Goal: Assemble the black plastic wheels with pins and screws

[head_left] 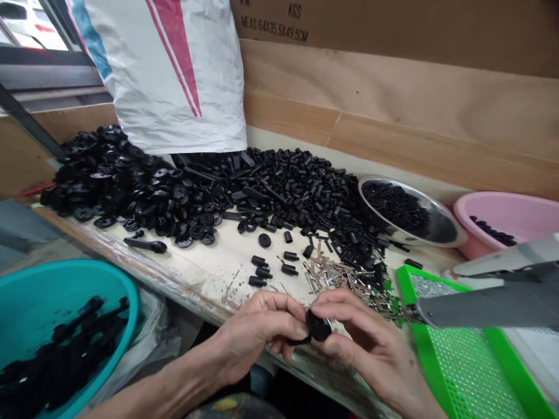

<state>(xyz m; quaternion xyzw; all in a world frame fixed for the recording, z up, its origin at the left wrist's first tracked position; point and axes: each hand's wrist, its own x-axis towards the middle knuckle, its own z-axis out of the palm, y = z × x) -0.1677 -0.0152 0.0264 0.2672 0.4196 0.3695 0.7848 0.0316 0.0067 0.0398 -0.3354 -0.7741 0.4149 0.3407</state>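
Observation:
Close to the bench's front edge, my two hands meet on a small black plastic part with a round head [319,327]. My left hand [266,326] pinches its narrower end between thumb and fingers. On the other side, my right hand [362,331] grips the round head with thumb and fingertips. The fingers hide much of the part. Just beyond my hands lie several black plastic cylinders [262,272] with thin stub ends, and a scatter of small metal pins [336,273]. A black crank-like handle [146,244] rests farther left.
Heaps of black round caps [144,192] and short black tubes [301,180] line the back under a white sack [183,75]. Rightward are a steel bowl [454,235], pink basin [515,203], green tray [510,355] and grey metal arm [480,305]. A teal basin [126,279] stands lower left.

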